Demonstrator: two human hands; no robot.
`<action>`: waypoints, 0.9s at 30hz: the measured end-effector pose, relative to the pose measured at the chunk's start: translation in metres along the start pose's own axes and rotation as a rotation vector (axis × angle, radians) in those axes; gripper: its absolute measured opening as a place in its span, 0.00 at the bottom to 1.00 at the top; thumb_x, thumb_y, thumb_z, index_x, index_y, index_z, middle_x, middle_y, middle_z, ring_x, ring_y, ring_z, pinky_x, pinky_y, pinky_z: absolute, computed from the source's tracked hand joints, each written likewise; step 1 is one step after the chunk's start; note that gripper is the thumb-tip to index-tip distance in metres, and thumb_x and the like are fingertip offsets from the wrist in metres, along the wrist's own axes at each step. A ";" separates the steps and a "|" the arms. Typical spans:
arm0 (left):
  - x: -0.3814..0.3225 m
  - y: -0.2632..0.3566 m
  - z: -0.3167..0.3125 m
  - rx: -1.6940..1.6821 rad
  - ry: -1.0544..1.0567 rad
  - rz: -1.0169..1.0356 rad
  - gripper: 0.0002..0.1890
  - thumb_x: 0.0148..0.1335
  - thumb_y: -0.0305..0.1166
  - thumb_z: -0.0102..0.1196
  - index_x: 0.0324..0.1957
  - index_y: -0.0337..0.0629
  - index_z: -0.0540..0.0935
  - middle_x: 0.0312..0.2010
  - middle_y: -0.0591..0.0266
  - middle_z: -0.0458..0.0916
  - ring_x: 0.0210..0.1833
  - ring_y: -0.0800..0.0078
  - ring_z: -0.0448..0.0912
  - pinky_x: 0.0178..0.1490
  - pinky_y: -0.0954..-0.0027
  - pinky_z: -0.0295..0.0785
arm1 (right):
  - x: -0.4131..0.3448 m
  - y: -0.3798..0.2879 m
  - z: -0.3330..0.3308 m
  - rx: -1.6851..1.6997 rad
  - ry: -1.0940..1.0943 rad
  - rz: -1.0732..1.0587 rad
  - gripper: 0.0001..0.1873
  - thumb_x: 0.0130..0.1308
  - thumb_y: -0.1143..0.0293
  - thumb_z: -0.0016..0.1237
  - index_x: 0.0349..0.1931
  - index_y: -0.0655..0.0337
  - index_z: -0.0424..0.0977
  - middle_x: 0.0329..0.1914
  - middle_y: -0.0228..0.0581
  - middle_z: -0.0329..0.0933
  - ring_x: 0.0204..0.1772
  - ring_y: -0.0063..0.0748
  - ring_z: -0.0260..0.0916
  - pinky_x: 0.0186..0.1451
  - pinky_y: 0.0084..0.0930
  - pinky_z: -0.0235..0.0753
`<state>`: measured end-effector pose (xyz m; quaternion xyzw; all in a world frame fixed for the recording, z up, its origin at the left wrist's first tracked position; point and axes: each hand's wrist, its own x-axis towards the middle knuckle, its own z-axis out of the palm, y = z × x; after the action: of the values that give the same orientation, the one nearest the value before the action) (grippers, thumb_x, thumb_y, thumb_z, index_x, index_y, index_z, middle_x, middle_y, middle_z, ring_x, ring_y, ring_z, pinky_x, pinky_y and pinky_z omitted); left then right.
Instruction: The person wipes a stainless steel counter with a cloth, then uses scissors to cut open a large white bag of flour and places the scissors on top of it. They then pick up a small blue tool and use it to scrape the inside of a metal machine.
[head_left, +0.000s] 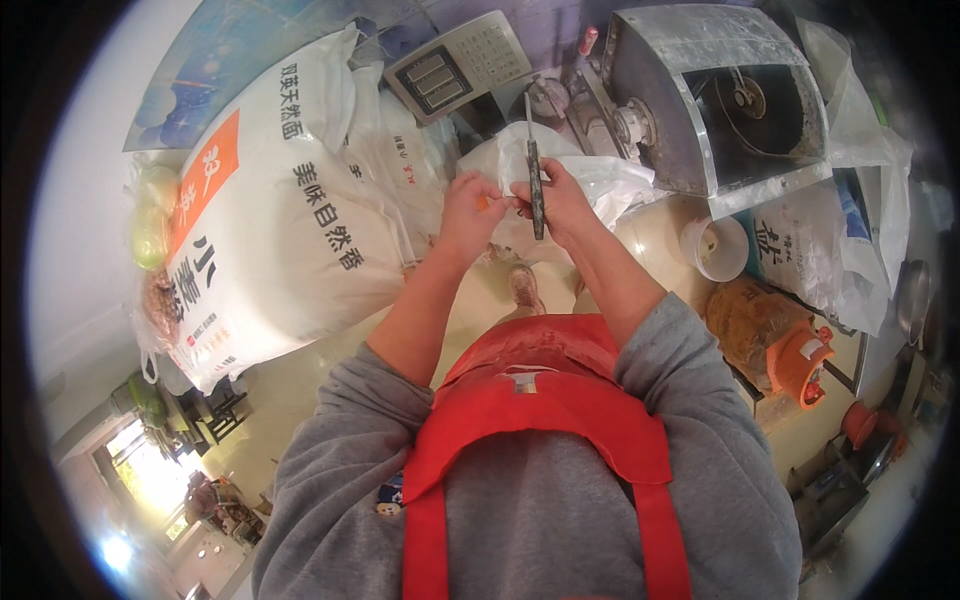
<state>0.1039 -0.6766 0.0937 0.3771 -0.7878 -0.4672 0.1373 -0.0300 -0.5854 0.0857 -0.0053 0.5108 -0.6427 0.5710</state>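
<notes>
My right hand (559, 199) grips a slim tool (534, 172) with a dark, mottled handle and a narrow metal shaft pointing away from me; its exact kind is unclear. Close beside it, my left hand (472, 214) has its fingers bent together near the right fingertips. A small orange patch shows at the left fingers, but whether they pinch something I cannot tell. Just beyond both hands is a crumpled white plastic bag (514, 146). To the left lies a large white printed flour sack (277, 217), with smaller white bags (401, 142) against its far side.
A grey digital scale (491, 64) sits beyond the bags. At right stands a metal machine (660, 97) with an open drum. Nearby are a translucent plastic tub (731, 244), a white bag (799, 244), and an orange gas cylinder (795, 352). A bagged green item (154, 225) adjoins the sack.
</notes>
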 end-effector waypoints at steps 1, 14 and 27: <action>-0.001 -0.002 0.000 0.007 -0.007 -0.023 0.07 0.51 0.31 0.59 0.32 0.41 0.79 0.51 0.43 0.70 0.61 0.54 0.64 0.63 0.61 0.58 | 0.000 0.000 0.000 0.003 0.003 -0.001 0.29 0.50 0.79 0.57 0.53 0.69 0.61 0.28 0.39 0.74 0.27 0.27 0.74 0.29 0.20 0.74; -0.002 0.006 -0.006 -0.157 -0.022 -0.103 0.03 0.53 0.29 0.56 0.30 0.42 0.79 0.58 0.49 0.67 0.64 0.63 0.63 0.65 0.68 0.53 | 0.000 -0.001 -0.003 -0.044 -0.005 -0.014 0.28 0.50 0.78 0.57 0.52 0.68 0.63 0.28 0.38 0.73 0.27 0.27 0.74 0.28 0.20 0.73; -0.002 0.009 -0.002 0.104 0.092 -0.048 0.07 0.54 0.33 0.59 0.30 0.40 0.81 0.57 0.50 0.69 0.61 0.61 0.66 0.63 0.67 0.57 | -0.005 -0.003 0.001 -0.059 -0.032 -0.035 0.28 0.50 0.78 0.57 0.52 0.70 0.62 0.28 0.38 0.73 0.28 0.27 0.73 0.30 0.21 0.74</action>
<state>0.1024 -0.6738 0.1029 0.4238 -0.7944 -0.4111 0.1425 -0.0298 -0.5827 0.0904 -0.0412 0.5200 -0.6371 0.5675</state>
